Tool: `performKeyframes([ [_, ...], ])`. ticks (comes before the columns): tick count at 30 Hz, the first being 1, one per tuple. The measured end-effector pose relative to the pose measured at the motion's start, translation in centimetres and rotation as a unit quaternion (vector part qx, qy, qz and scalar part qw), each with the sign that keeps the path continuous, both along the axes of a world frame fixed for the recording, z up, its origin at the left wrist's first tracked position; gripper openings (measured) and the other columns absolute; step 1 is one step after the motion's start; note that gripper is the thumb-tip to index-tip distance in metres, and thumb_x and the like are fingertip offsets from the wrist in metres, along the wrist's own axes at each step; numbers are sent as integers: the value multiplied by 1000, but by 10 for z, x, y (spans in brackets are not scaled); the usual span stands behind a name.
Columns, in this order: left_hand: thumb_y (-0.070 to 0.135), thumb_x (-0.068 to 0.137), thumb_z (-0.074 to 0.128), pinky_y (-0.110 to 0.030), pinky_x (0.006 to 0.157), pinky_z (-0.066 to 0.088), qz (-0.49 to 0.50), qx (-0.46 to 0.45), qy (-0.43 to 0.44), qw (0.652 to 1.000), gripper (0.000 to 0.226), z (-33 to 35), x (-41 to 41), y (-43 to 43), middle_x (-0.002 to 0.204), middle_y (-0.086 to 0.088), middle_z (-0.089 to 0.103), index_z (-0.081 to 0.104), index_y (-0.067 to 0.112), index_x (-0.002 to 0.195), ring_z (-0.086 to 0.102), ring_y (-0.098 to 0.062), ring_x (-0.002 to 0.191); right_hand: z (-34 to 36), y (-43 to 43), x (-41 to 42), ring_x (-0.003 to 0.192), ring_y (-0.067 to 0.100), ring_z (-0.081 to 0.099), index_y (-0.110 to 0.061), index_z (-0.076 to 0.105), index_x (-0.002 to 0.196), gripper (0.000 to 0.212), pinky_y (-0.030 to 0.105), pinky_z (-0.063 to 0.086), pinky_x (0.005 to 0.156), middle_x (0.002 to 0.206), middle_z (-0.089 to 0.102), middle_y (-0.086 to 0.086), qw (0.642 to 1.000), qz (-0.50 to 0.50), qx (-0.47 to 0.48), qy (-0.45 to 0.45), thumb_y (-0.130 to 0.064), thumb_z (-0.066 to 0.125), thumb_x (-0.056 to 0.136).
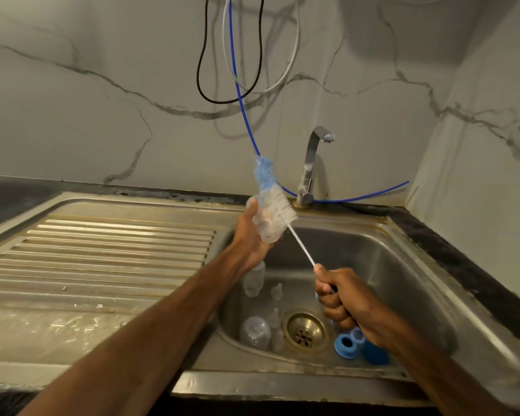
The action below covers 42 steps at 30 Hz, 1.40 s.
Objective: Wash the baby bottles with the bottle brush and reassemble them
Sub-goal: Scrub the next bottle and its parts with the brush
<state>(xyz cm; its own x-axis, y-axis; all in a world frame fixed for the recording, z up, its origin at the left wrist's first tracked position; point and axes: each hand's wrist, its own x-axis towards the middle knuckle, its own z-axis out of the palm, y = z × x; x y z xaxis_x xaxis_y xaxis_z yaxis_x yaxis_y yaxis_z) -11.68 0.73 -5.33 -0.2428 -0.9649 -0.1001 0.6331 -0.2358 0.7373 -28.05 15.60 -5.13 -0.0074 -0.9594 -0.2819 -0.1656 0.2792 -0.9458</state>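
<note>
I'm mid-scrub: my left hand (249, 232) grips a clear bottle (266, 226) above the sink (403, 250), my right hand (342, 298) clenches the bottle brush (279, 210), seemingly outside it, so next comes aiming for the mouth.

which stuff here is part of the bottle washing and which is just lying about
Part of the job:
bottle in left hand
bottle brush, held by right hand
clear bottles in the sink
teats
blue collars

Just there:
hanging cables
blue tube
tap
draining board
</note>
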Motion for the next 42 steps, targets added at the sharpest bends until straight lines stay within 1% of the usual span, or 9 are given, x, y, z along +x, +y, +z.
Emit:
performKeyframes([
  [3,47,106,42,-43,95,49,0,-14,-19,1000,51,3,-12,2,136,-18,63,55,12,140,64,-28,110,1,-8,0,38,7,16,-21,37,62,50,14,11,40,53,23,-3,999,-26,-12,-31,-40,38,108],
  [11,38,107,40,-40,80,56,20,9,-27,999,45,-7,-5,-3,129,-19,66,57,9,137,65,-28,102,1,0,1,40,8,17,-22,37,62,50,16,13,39,53,24,-3,1000,-6,-7,-15,-41,38,108],
  [19,44,107,37,-32,58,53,26,37,27,999,46,-4,-1,-6,87,-8,65,57,15,137,63,-20,72,-1,13,4,42,9,16,-21,37,62,49,17,13,40,55,25,-2,1000,17,9,22,-43,40,106],
  [22,60,100,46,-32,70,47,-5,4,-4,1000,54,0,-7,4,91,-9,66,66,13,120,59,-18,74,3,0,5,40,9,18,-20,38,63,50,16,14,39,52,25,-3,999,-8,-38,13,-41,39,108],
  [30,44,102,54,-45,78,59,12,8,48,999,55,8,9,-2,132,-18,65,52,9,145,66,-33,113,-3,11,1,41,9,17,-21,37,63,49,16,14,41,54,24,-1,1000,-1,-17,27,-41,39,107],
  [34,52,102,49,-30,65,54,-7,-7,-10,1000,58,10,-4,6,113,-12,72,55,9,142,69,-21,82,0,-3,7,40,9,17,-22,36,63,49,14,15,39,52,24,-3,1000,-16,-26,5,-43,38,108],
  [37,59,104,38,-38,71,59,7,-31,-3,999,64,8,4,-4,106,-11,70,54,7,138,71,-24,87,-4,9,4,42,9,16,-22,36,62,50,15,13,40,55,24,-2,1000,3,14,7,-42,38,107],
  [40,67,99,41,-46,95,54,37,7,-34,999,69,1,16,-13,118,-14,71,59,11,136,68,-29,107,-4,14,4,43,9,15,-22,36,61,51,15,11,41,56,23,-2,999,12,33,29,-43,38,107],
  [42,67,98,45,-33,80,52,33,12,-65,997,66,1,11,-7,113,-11,73,63,12,129,67,-21,92,-2,3,6,41,9,16,-22,36,61,51,14,13,39,54,25,-3,1000,-6,9,19,-41,38,108],
])
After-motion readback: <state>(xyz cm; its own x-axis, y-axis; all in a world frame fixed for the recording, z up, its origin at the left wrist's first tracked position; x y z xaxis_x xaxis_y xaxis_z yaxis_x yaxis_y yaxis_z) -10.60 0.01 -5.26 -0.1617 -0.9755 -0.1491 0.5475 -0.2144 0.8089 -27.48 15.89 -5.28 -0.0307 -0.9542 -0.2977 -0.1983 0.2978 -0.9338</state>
